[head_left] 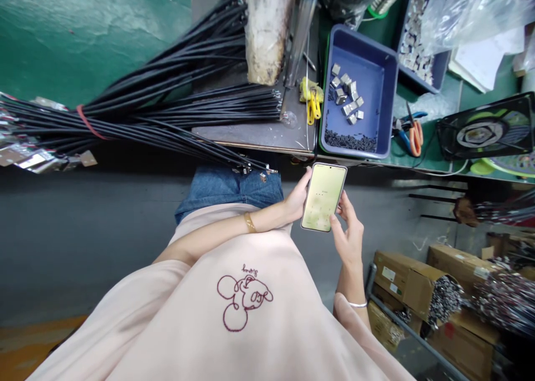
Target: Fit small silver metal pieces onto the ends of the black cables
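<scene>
A smartphone (324, 194) with a lit yellow-green screen is held upright in front of my body, just below the bench edge. A row of small dots and a faint keypad show on the screen. My left hand (298, 196) grips the phone's left side, its fingers mostly hidden behind it. On the other side, my right hand (349, 230) closes around the lower right edge, with the thumb on the lower part of the screen.
Bundled black cables (167, 113) stretch over the bench, some ends overhanging. A blue bin (382, 86) holds metal connector shells and small black parts. Yellow cutters (313, 105), orange-handled scissors (415, 138) and a black fan (489, 127) lie nearby. Cardboard boxes (401, 281) stand lower right.
</scene>
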Tool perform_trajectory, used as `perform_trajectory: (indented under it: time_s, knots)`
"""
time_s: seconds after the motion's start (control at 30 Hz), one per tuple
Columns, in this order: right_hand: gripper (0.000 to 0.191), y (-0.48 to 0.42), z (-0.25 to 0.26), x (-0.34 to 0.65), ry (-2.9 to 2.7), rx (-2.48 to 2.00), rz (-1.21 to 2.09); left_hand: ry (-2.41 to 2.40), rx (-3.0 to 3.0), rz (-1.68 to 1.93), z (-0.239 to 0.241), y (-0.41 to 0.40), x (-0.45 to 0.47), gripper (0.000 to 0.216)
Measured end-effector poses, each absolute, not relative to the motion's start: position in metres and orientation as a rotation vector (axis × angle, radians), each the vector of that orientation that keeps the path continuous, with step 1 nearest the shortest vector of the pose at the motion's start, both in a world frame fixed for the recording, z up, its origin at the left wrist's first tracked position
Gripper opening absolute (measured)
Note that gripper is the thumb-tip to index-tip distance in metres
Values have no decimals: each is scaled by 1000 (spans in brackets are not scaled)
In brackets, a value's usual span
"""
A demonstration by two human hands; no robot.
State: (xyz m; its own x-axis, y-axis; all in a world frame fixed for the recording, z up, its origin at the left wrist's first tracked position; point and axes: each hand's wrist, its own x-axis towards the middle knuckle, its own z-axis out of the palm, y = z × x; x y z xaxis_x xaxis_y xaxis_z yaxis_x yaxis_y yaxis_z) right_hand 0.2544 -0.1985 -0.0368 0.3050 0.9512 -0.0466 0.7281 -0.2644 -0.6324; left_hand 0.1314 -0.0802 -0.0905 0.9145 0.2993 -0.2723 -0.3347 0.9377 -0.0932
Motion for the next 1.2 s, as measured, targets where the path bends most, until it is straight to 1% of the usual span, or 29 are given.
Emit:
perform_trajectory:
  time_s: [0.1, 0.23, 0.43, 0.63, 0.7, 0.73, 0.83, 0.9, 0.93, 1.0, 1.1, 1.2]
  knots:
    - [57, -200, -36, 256, -1456, -2074, 596, 284, -163, 319, -92, -80, 132, 85]
    - [56, -200, -37, 255, -1441, -2079, 586, 316, -157, 315, -93, -81, 134, 84]
    - [63, -197, -39, 253, -1468, -2120, 531, 265, -150, 321, -92, -81, 132, 86]
    - [69, -196, -42, 252, -1503, -2154, 514, 303, -142, 360, -91, -82, 131, 82]
    - [69, -196, -42, 250, -1533, -2150, 418, 289, -131, 352, -88, -81, 130, 84]
    - [66, -197, -42, 249, -1555, -2132, 316, 273, -126, 339, -86, -80, 129, 87]
    - [48, -203, -44, 249, -1656, -1966, -53, 231, -128, 299, -83, -77, 127, 93]
    - [38, -210, -47, 252, -1743, -1846, -213, 239, -134, 296, -82, -75, 126, 94]
    - [36, -214, -49, 254, -1781, -1822, -257, 246, -135, 298, -82, -75, 125, 94]
    - [40, -222, -54, 259, -1829, -1841, -298, 246, -133, 298, -83, -74, 125, 93]
    - [46, -228, -60, 264, -1869, -1881, -282, 222, -124, 286, -85, -74, 125, 93]
    - [44, -228, -64, 265, -1912, -1830, -271, 224, -117, 280, -87, -75, 125, 94]
